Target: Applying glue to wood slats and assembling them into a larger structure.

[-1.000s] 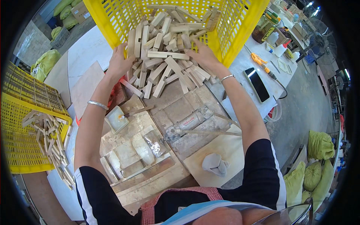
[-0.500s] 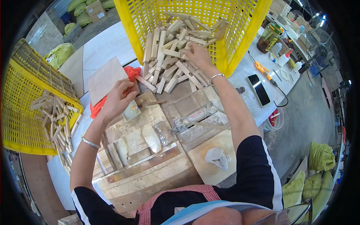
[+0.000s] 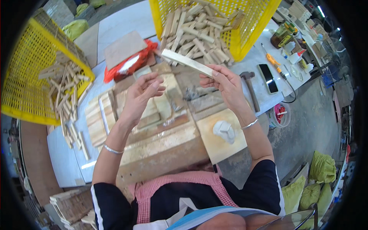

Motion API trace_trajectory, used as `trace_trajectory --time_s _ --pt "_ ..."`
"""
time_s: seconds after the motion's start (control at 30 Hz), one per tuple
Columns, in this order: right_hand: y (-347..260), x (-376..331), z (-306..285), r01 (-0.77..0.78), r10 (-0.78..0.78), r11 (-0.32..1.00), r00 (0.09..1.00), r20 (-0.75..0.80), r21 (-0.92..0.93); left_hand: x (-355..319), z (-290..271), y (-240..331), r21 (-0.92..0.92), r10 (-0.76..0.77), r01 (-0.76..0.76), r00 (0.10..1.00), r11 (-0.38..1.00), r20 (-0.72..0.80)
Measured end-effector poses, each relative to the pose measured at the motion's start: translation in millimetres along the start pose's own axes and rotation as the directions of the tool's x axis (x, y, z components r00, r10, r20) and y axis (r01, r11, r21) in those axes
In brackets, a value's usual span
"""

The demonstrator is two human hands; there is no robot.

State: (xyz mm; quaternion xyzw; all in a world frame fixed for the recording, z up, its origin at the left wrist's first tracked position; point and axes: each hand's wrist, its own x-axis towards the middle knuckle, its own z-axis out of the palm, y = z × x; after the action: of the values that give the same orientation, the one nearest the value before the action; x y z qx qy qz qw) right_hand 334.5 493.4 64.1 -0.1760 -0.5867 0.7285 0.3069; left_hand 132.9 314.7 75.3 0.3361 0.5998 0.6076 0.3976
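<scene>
My right hand (image 3: pixel 225 85) grips one end of a pale wooden stick (image 3: pixel 184 62), thumb on top. The stick points up and to the left, above the bench. To its left my left hand (image 3: pixel 142 95) hovers over the wooden work board, fingers loosely bent and apart, with nothing in them. Beyond the stick, a yellow plastic basket (image 3: pixel 256 36) lies tipped toward me, with a heap of similar wooden sticks (image 3: pixel 197 32) spilling from its mouth. Part of the jig on the work board (image 3: pixel 161 147) is hidden behind my left hand.
Another yellow basket (image 3: pixel 27 76) at the left spills sticks. A square board (image 3: pixel 128 49) lies on a red plastic bag (image 3: pixel 147 57). On the right are a hammer (image 3: pixel 251 90), a phone (image 3: pixel 268 78), a soldering-iron-like tool (image 3: pixel 273 60) and bottles. A white crumpled cloth (image 3: pixel 224 131) sits near me.
My right hand has come back from the heap with a wooden stick. My left hand has left the red bag area and moved right and nearer. The head view has shifted.
</scene>
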Motion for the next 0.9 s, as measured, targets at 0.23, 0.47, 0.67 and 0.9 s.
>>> trace_trajectory --time_s 0.23,0.47,0.67,0.9 --pt "-1.9 -64.9 54.6 0.372 -0.265 0.745 0.927 0.265 -0.554 -56.6 8.9 -12.2 -0.408 0.04 -0.045 0.999 0.912 -0.019" --pt "7.5 -86.9 85.2 0.728 -0.515 0.341 0.674 0.53 -0.595 -104.7 3.2 -15.1 -0.485 0.052 -0.08 0.996 0.871 -0.072" --pt "10.5 -100.2 99.5 0.781 -0.549 0.169 0.581 0.601 -0.601 -126.4 1.1 -15.6 -0.52 0.078 -0.112 0.993 0.847 -0.087" --pt "17.2 -111.4 106.3 0.739 -0.506 0.284 0.656 0.56 -0.61 -128.2 12.3 -23.9 -0.488 0.049 -0.094 0.993 0.868 -0.103"
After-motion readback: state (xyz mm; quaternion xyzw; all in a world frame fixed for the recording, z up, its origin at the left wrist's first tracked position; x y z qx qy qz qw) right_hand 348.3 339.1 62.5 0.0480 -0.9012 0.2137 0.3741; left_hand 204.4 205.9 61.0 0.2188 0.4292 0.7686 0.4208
